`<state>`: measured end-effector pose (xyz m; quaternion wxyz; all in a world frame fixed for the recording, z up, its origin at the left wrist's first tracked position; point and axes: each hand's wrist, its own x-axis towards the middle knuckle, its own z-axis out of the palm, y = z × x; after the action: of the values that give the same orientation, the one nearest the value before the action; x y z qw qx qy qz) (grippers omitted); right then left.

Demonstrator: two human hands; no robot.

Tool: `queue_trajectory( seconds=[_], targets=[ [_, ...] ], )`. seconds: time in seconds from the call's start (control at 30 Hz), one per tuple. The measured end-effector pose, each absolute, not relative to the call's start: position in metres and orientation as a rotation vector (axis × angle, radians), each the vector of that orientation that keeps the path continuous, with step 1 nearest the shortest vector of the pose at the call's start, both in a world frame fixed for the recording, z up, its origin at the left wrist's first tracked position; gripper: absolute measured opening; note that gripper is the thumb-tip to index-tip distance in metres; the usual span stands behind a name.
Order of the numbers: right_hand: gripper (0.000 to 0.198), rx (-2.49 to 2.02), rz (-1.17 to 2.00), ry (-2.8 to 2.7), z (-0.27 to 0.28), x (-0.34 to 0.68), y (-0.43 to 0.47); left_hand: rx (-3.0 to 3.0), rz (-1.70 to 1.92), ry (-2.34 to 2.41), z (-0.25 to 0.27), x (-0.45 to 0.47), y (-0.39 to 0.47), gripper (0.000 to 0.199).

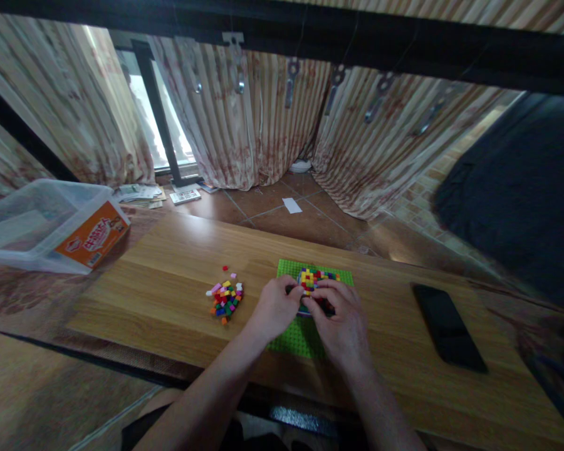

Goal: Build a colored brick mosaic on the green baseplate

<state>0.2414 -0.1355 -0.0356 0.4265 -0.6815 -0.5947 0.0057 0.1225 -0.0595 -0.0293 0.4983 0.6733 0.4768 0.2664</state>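
Note:
A green studded baseplate (294, 338) lies on the wooden table, and a block of small multicoloured toy bricks (309, 277) stands on it. My left hand (276, 304) reaches in from the left, with its thumb and forefinger closed at the near left edge of the bricks. From the right comes my right hand (345, 316), its fingers curled over the near right side of the bricks and the thumb close to the left fingertips. Whatever either set of fingertips pinches is too small or hidden to name. A pile of loose bricks (225, 300) lies left of my left hand.
A black phone (449, 329) lies at the right of the wooden table (169, 275). Beyond the table's left end is a clear plastic bin (51, 250) with an orange label. Striped curtains (272, 125) hang behind, and a dark bar with metal hooks crosses overhead.

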Motion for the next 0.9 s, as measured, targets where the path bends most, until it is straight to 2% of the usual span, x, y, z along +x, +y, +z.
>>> queue_trajectory(
  seconds=[0.5,0.9],
  targets=[
    [0.014,-1.609,-0.065,-1.601,-0.044,0.246,-0.139,1.607,0.715,1.131,-0.034,0.122,-0.066,0.022],
    [0.015,-1.653,0.030,-1.654,-0.040,0.248,-0.143,1.616,0.679,1.087,-0.029,0.114,-0.061,0.023]
  ],
)
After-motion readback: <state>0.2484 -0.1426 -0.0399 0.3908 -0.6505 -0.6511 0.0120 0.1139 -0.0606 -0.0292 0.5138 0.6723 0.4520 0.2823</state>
